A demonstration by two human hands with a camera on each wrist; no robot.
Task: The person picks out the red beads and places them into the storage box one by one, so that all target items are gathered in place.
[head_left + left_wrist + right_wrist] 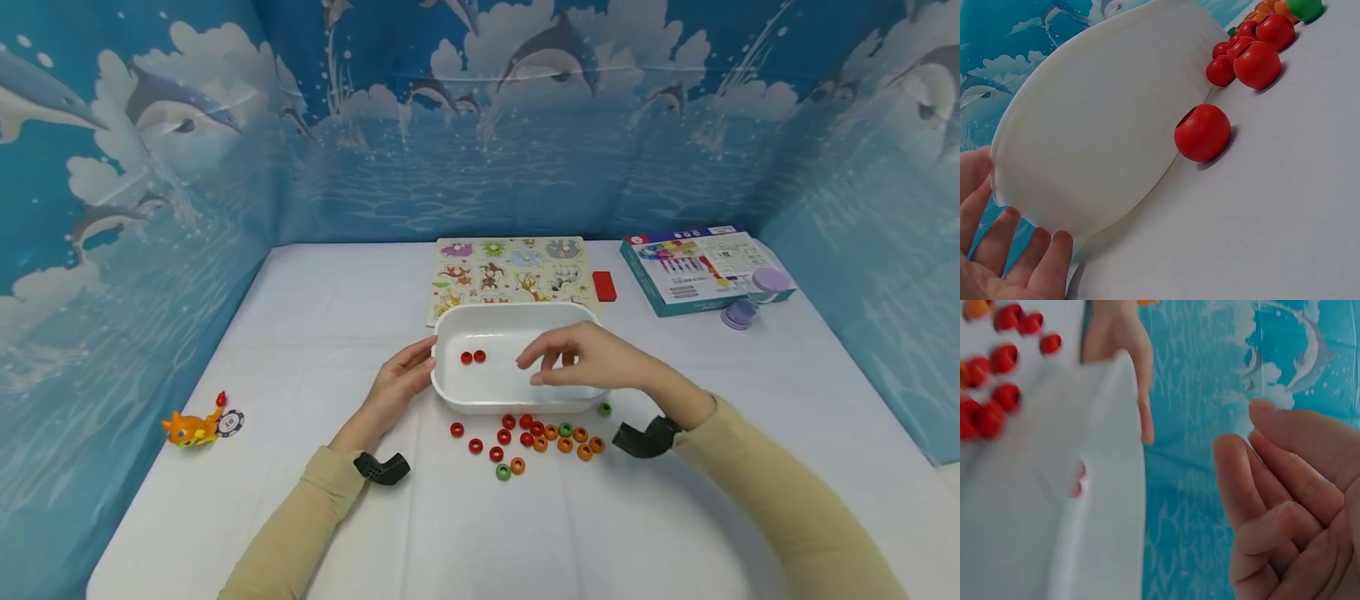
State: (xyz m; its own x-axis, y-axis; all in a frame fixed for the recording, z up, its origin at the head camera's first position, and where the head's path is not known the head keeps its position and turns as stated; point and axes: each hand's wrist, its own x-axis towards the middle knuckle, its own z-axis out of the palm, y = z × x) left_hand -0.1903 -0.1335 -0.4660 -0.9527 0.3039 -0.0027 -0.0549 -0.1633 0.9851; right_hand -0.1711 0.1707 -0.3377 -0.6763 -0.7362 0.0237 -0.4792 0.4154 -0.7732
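A white plastic tub (pixel 495 406) stands in the middle of the white table, with two red beads (pixel 472 357) inside it. My left hand (pixel 405 375) rests with straight fingers against the tub's left end, and its fingertips (pixel 1004 262) touch the tub wall (pixel 1097 125). My right hand (pixel 562 358) hovers over the right half of the tub, its fingers (pixel 1291 506) loosely curled and holding nothing. Several red, orange and green beads (pixel 536 437) lie on the table just in front of the tub. One red bead (pixel 1202 132) lies apart from the rest.
An animal peg puzzle (pixel 513 271) and a red block (pixel 603 286) lie behind the tub. A boxed set (pixel 697 267) and a purple jar (pixel 753 296) sit at the back right. An orange toy (pixel 193 427) with a chip (pixel 229 422) lies front left. Dolphin-print walls enclose the table.
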